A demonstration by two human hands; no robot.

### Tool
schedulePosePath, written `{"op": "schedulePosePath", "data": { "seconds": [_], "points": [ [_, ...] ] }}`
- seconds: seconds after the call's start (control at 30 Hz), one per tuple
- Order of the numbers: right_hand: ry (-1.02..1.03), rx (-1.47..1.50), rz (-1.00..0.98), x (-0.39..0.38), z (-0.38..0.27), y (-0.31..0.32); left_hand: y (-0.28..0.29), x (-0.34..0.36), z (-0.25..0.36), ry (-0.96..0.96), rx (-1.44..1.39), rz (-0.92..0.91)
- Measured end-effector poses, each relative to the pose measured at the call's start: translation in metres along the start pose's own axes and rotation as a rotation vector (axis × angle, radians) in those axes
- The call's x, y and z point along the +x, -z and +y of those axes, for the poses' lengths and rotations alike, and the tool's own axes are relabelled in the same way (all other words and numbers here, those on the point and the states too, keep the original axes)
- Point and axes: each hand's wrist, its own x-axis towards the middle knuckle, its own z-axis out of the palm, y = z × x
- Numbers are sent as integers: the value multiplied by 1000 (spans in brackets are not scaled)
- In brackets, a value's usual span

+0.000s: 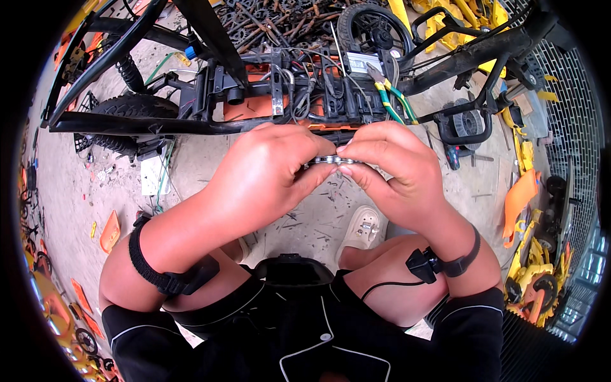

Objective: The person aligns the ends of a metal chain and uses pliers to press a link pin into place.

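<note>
Between left hand (270,162) and right hand (402,164), holds a short, chain-like strip (327,160) of shiny, rounded metal links, roughly level above the grey, gritty floor (293,219). Grips it at both ends, pinching each between thumb and bent fingers; cannot make out either tip beneath the grip. Wears a black, ribbed-looking strap (141,258) on the left forearm (191,232) and a smoother dark band (463,261) on the right, with a boxy black device (422,265) beside it. Faces, just beyond, a frame (210,126) of black tubular metal, packed with tangled, glossy cables (309,95) and showing flat orange panels (238,109) through its gaps. Has pliers (386,97) with smooth green-and-yellow handles resting on the frame, beside a silver, boxy metal case (363,62). Farther off, looks onto a heap (280,25) of rusty, rod-like parts and a round black wheel (380,39) with a thick tyre; to the left, onto a chunky, knobbly tyre (130,109) by the frame. To the right, has a drill-like tool (452,156) lying near a ribbed grey cylinder (468,122) and, farther out, a curved, glossy orange shell (519,198). Below, wears a pale, rounded clog (359,234).
</note>
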Motion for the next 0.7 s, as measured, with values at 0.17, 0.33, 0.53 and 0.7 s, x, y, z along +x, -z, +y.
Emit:
{"op": "schedulePosePath", "data": {
  "seconds": [0.17,0.33,0.53,0.7],
  "points": [
    [86,-162,15,-1,-4,1,-2,-2,0,-49,98,16],
    [164,-314,5,-4,-6,-1,-5,-4,3,-80,202,26],
    [174,-401,-41,-7,-16,-3,-8,-7,8,-73,251,-11],
    [160,-352,-64,-5,-15,-2,-10,-8,2,-32,166,-42]
  ]
}}
